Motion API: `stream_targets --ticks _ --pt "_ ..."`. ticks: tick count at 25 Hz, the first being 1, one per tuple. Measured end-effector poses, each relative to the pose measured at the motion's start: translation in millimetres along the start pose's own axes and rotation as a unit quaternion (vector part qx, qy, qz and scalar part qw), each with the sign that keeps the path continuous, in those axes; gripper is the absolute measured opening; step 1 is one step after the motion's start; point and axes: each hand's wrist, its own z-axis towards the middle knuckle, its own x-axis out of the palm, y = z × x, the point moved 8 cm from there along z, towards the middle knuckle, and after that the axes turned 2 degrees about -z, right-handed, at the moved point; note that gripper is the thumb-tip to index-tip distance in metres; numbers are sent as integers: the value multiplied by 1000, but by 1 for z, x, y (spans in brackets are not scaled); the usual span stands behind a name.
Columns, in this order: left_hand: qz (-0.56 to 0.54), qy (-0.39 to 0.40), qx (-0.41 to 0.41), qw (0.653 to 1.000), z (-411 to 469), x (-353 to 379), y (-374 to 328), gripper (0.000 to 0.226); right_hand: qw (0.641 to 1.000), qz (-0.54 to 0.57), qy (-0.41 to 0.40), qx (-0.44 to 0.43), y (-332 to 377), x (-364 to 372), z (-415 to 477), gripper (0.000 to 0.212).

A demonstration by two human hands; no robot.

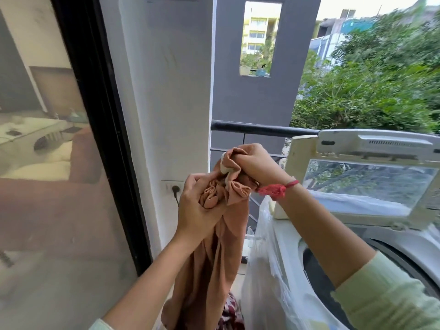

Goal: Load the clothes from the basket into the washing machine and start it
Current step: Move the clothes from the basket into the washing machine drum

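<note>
A long peach-brown garment (214, 258) hangs down in front of me, bunched at its top. My left hand (197, 210) grips the gathered cloth from the left. Just above it, my right hand (254, 165) clutches the garment's upper end, a red thread tied round its wrist. To the right stands the top-loading washing machine (404, 248) with its lid (366, 177) raised and its dark drum opening (314, 265) partly behind my right forearm. A patterned maroon cloth (231, 313) lies below the garment; the basket itself is hidden.
A clear plastic cover (264, 270) drapes over the machine's left side. A wall socket with a black plug (175, 188) sits on the white pillar. A black balcony railing (262, 127) runs behind, and a glass sliding door (47, 163) fills the left.
</note>
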Motion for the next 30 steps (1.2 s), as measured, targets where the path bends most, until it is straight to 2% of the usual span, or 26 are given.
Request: stream_targets --ticks 3,6,8,11,13,15,17,18,19,20,21,22,23,24,25,26,28,29,30 --pt "-41 -90 -29 995 5 -30 12 18 980 140 139 6 -16 1 -19 29" --pt "-174 -126 -92 972 14 -36 20 3 915 314 255 -6 -27 39 -47 43" --pt "-262 -93 -176 944 12 -20 30 8 880 398 258 8 -33 68 -58 55" --pt "-364 19 -234 901 -2 -3 45 41 885 401 238 -13 -39 73 -56 67" --pt "-341 41 -240 908 -9 -1 51 44 884 400 243 -11 -39 67 -54 66" --pt "-299 10 -253 920 -13 0 55 31 915 359 183 -33 -45 62 -54 55" --pt "-292 -17 -251 923 -13 1 53 25 956 260 8 -132 -47 45 -66 36" --pt "-294 -35 -249 922 -11 -2 52 24 961 188 -78 -188 -48 38 -79 32" --pt "-297 -58 -249 920 -8 -9 53 23 958 111 -140 -224 -54 34 -93 38" --pt "-297 -76 -253 917 -6 -14 54 23 958 33 -157 -238 -62 37 -102 54" --pt "-298 -79 -258 916 -3 -17 53 22 965 -38 -126 -226 -73 48 -105 70" --pt "-296 -69 -261 916 -1 -17 51 21 971 -94 -77 -205 -85 60 -103 77" --pt "-292 -50 -259 919 1 -16 48 21 971 -123 -52 -196 -93 66 -101 74" --pt "-291 -32 -250 923 2 -15 46 21 970 -118 -62 -202 -94 64 -97 63" --pt "-288 -20 -238 927 3 -16 43 21 973 -68 -94 -199 -91 52 -91 50" --pt "-277 -8 -227 934 5 -18 40 22 973 14 -138 -183 -86 33 -83 39" --pt "-240 26 -194 951 8 -15 28 23 949 159 -210 -175 -67 -3 -73 24" --pt "-232 41 -184 954 7 -9 22 23 941 204 -199 -184 -52 -9 -69 23" --pt "-236 44 -183 953 6 -1 19 22 945 224 -150 -186 -37 0 -65 29"
